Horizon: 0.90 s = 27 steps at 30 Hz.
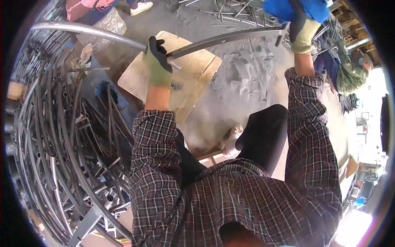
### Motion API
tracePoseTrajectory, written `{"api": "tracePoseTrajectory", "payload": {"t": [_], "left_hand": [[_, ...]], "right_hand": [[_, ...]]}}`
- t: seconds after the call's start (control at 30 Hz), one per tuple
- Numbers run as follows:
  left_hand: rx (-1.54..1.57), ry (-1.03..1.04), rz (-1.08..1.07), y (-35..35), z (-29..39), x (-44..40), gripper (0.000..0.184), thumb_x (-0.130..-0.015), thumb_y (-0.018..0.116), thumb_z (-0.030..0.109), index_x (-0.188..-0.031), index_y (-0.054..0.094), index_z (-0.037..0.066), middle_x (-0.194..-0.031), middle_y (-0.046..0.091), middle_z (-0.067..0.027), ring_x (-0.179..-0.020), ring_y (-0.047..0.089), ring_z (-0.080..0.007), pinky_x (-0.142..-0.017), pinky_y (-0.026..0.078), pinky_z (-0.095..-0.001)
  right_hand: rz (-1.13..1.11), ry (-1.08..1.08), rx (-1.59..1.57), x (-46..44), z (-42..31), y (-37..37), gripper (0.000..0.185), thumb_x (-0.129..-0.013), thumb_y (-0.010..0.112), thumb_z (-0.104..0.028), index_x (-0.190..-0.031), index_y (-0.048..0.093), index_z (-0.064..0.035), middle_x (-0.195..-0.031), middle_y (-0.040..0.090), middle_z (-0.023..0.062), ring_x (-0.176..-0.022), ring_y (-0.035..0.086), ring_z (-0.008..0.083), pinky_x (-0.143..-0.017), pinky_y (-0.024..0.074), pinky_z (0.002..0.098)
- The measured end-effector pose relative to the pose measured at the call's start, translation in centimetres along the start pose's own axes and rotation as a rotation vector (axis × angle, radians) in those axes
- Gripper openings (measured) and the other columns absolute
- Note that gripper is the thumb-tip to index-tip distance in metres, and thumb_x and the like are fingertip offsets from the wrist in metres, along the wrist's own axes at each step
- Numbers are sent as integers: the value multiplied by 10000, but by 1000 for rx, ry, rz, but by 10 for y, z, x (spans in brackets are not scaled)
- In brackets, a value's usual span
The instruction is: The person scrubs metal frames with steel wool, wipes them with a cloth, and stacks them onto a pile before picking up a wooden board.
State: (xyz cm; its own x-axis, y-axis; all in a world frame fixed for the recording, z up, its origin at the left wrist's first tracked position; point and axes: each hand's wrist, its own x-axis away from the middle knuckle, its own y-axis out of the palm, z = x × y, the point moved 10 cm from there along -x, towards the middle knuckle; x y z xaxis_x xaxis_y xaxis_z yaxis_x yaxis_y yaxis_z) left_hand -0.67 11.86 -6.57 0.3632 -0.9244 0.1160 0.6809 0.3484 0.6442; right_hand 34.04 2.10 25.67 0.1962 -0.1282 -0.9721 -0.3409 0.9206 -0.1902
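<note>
My left hand (157, 61), in a glove with dark fingers and a pale green cuff, is closed around a curved metal tube (90, 30). The tube runs off to the upper left, and a short end shows past the palm. From the same hand a curved flat bar (226, 38) extends right to a short crosspiece (281, 35). Beside that crosspiece my right hand (303, 31), gloved alike, is closed on a blue cloth (284, 10). The cloth hides most of its fingers. Below the left hand lies a worn wooden board (187, 88).
Many bent metal tubes (61, 136) are heaped along the left side. More thin rods (234, 12) lie on the dusty floor ahead. One person (352, 74) crouches at right; another person's shoe (141, 8) shows at the top.
</note>
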Motion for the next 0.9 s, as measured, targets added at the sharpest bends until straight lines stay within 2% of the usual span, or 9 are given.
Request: {"api": "tracePoseTrajectory", "payload": {"t": [0.03,0.13,0.3,0.53,0.6,0.73,0.77,0.8,0.9], "left_hand": [[-10,10,4,-1,-2,-2,267,-915,616,279,-814,612,32,-614,456,-8,-563,430,-121,-562,358,-260],[35,-23,44,3,3,6,252,-916,619,266,-828,619,30,-620,468,-11,-575,442,-124,-578,367,-254],[42,-45,2,14,-8,6,262,-919,617,267,-826,622,21,-654,506,-26,-623,483,-142,-618,398,-265],[22,-93,-93,27,-33,15,291,-916,624,288,-848,638,5,-662,525,-37,-644,509,-151,-618,414,-291],[78,-114,-109,27,-39,15,270,-915,623,270,-843,637,11,-662,544,-41,-626,521,-149,-598,416,-296],[86,-143,-110,32,-52,14,239,-917,624,243,-839,634,18,-672,574,-44,-614,539,-149,-594,433,-309],[101,-142,-122,39,-51,15,240,-918,620,240,-839,635,14,-677,572,-44,-616,537,-148,-595,432,-310],[108,-143,-124,40,-50,17,242,-920,616,237,-839,635,10,-681,570,-45,-619,534,-148,-596,432,-310],[77,-147,-145,46,-49,31,247,-925,603,235,-832,632,8,-689,567,-49,-628,535,-150,-601,435,-308]], "right_hand": [[29,-215,215,1,-24,-10,81,-823,633,-28,-886,583,-32,-890,555,94,-855,534,217,-756,456,337],[134,238,-225,3,-5,-23,54,-825,622,-40,-851,575,-32,-868,542,115,-862,536,236,-742,449,338],[200,272,-383,4,11,-23,51,-793,624,-34,-804,576,-46,-806,537,85,-745,528,243,-668,427,365],[24,-266,551,-9,-41,-39,66,-817,608,-74,-866,641,-45,-846,584,97,-811,566,251,-729,462,363],[95,238,-139,12,33,-45,50,-855,596,-60,-870,639,-38,-867,591,89,-865,562,233,-793,455,365],[57,-300,236,-13,-48,-59,33,-824,624,-44,-816,596,-30,-827,564,95,-823,542,266,-703,426,408],[19,-176,506,-15,-34,-58,46,-792,629,-55,-825,600,-44,-840,562,110,-815,531,315,-704,411,421],[171,303,84,-9,-1,-72,52,-794,632,-86,-826,601,-59,-848,565,108,-828,525,324,-715,415,429],[32,-568,566,14,14,-47,169,-904,580,-189,-1013,627,-69,-871,574,84,-733,540,210,-619,440,321]]}}
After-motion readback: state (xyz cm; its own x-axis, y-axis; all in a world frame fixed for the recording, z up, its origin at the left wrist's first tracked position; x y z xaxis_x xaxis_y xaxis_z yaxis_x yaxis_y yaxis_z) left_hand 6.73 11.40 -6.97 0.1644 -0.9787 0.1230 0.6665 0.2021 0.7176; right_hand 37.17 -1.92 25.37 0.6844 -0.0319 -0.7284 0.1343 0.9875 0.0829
